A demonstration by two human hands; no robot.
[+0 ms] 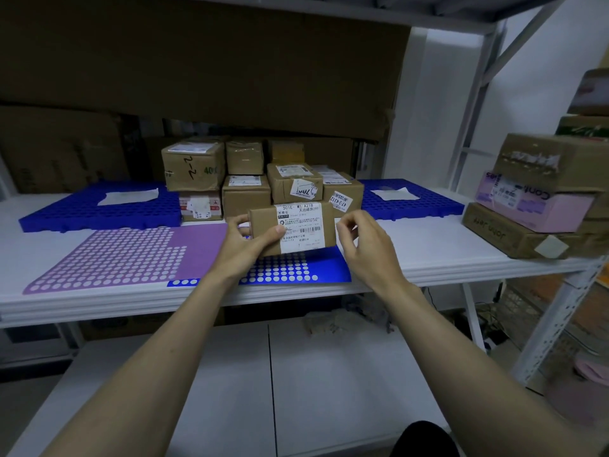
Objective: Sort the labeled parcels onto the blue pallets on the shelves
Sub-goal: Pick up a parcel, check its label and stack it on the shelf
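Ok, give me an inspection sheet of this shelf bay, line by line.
Surface: white shelf with a purple and blue dotted mat.
Job's things: held parcel; parcel stack behind it; left blue pallet and right blue pallet, each bearing only a white sheet.
Clutter: boxes piled at right.
Grippers: left hand grips the parcel; right hand pinches its right end.
Cables: dark cable under the shelf, right.
Surroundings: metal racking, cardboard behind.

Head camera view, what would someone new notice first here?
First, the labeled parcel at center, gripped by the left hand while the right hand pinches its right end. Behind it sits a cluster of brown parcels on the white shelf, flanked by two blue pallets, left and right, each bearing a white sheet.
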